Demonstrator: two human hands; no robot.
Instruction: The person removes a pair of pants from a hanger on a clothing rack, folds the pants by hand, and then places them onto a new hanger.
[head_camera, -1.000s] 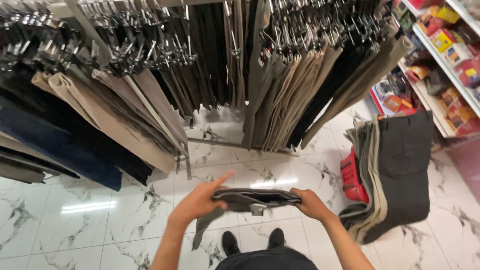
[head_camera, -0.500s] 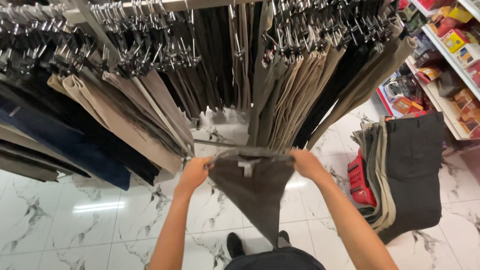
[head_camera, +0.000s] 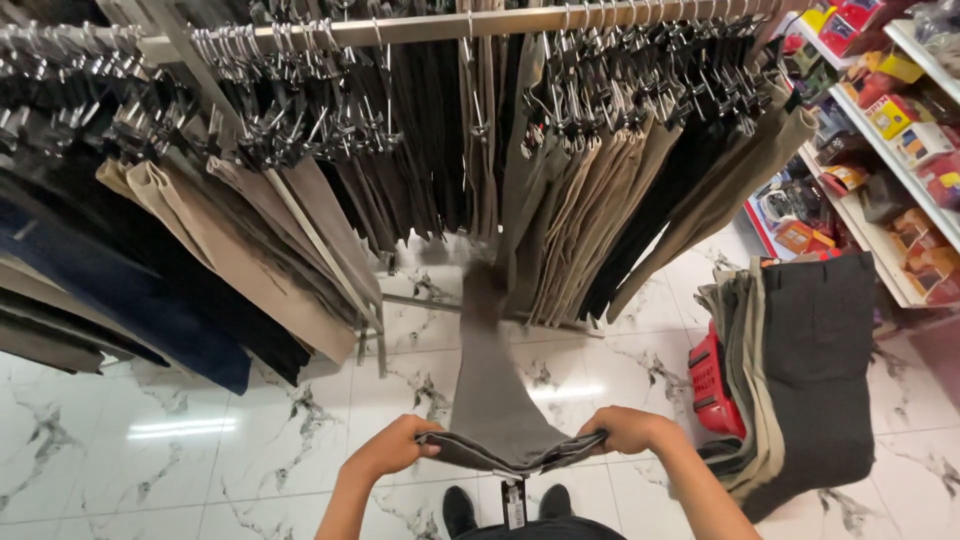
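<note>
My left hand (head_camera: 393, 447) and my right hand (head_camera: 628, 430) each grip one end of the waistband of a pair of grey-brown trousers (head_camera: 490, 395). The waistband is held flat and low in front of me. The legs fly up and away from me towards the rack, blurred by motion. A tag (head_camera: 514, 503) dangles from the middle of the waistband. My dark shoes (head_camera: 505, 503) show on the floor below.
A metal clothes rack (head_camera: 450, 25) full of hanging trousers in beige, grey, black and navy spans the top. A stack of folded trousers (head_camera: 800, 370) drapes over a red basket (head_camera: 710, 385) at right. Shelves with colourful boxes (head_camera: 900, 130) line the far right. White marble floor (head_camera: 200, 430) below.
A second ago the trousers lay bunched between my hands; then I raised them with the legs hanging down. Now my hands have dropped low and the legs have flipped up and forward.
</note>
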